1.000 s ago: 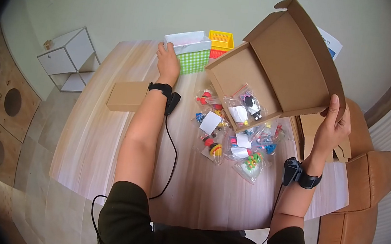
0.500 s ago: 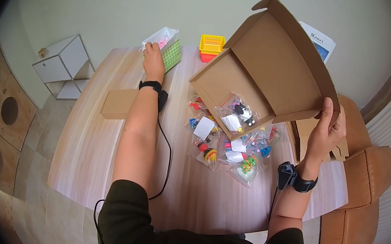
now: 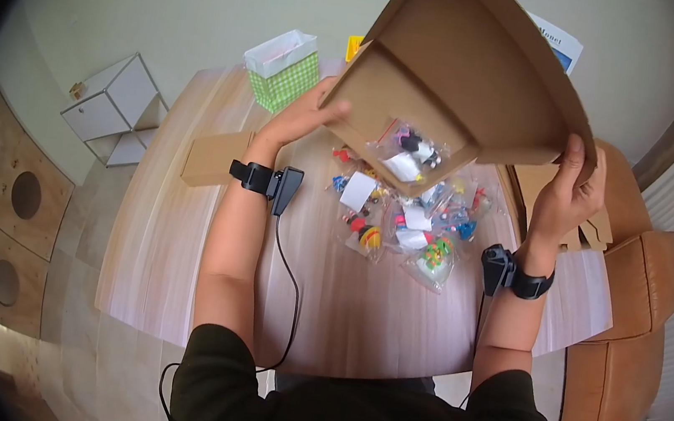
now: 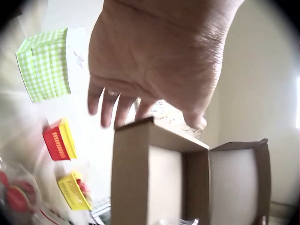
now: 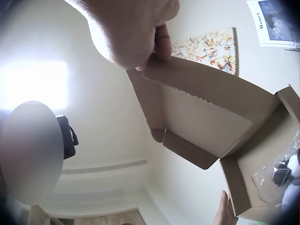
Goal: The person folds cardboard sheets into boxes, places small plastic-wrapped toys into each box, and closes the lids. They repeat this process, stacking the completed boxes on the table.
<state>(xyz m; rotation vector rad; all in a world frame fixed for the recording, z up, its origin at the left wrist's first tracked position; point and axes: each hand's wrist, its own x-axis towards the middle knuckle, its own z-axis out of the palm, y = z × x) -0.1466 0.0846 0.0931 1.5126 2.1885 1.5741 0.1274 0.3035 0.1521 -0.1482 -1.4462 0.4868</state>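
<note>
You have the open cardboard box (image 3: 462,83) lifted off the round wooden table (image 3: 341,312) and tipped toward you, its lid flap standing up above the tray part. Your right hand (image 3: 567,197) pinches the edge of that lid flap, thumb on one face and fingers curled behind it; the right wrist view shows the thumb pressed against the flap's corner. Your left hand (image 3: 302,118) is up at the box's left corner with the fingers fairly straight and spread; the left wrist view shows the fingertips (image 4: 112,110) just over the box wall, though you cannot tell whether they press on it or only hover beside it. Inside the tilted box a clear bag holding a small black-and-white toy (image 3: 408,148) has slid to the lower wall. Directly under the box, on the table, lies a loose heap of clear toy bags (image 3: 402,227) with bright plastic pieces and white cards. A green checked gift bag (image 3: 282,73) stands upright at the far edge of the table, well apart from your left hand, and a closed brown carton (image 3: 212,166) lies just beside your left wrist.
</note>
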